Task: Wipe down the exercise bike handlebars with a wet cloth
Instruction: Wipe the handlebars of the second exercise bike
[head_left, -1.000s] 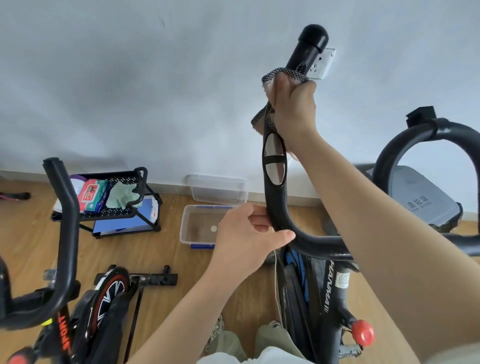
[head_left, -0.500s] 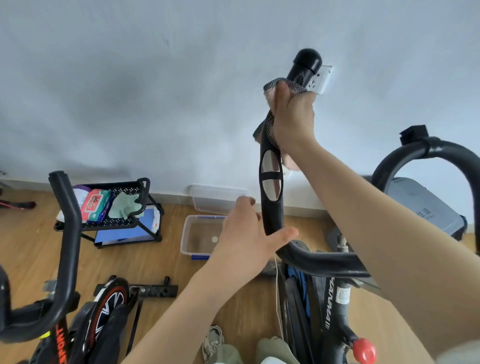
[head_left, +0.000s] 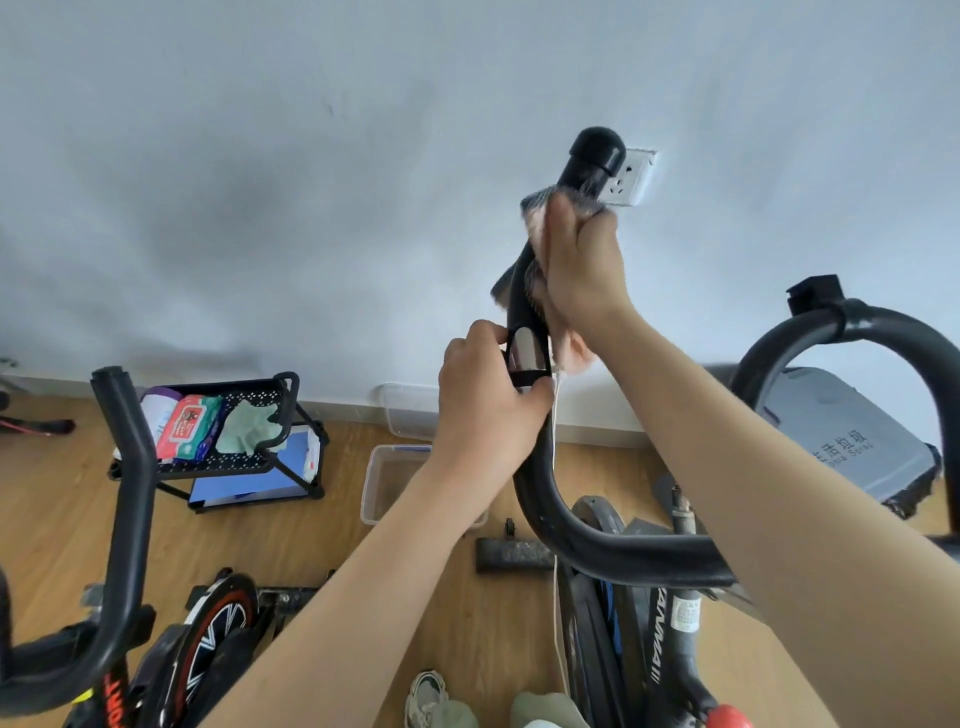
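The black handlebar (head_left: 540, 467) is rising from a horizontal crossbar low at right and curving upward, its long axis running nearly vertical and leaning slightly right toward its capped end, which is overlapping a white wall socket (head_left: 631, 176). The right hand (head_left: 582, 265) is clenching a blurred cloth (head_left: 569, 348) around the upper bar, just below the cap. The left hand (head_left: 488, 405) is gripping the bar lower down, fingers curling beside a shiny sensor plate (head_left: 524, 351). Behind the left forearm, a clear plastic tub (head_left: 387, 483) is sitting on the wooden floor. Further left, a black rack (head_left: 234, 431) is holding a wipes packet (head_left: 182, 426) and a green rag (head_left: 247, 426). A second bike's handlebar (head_left: 130, 493) is standing at far left.
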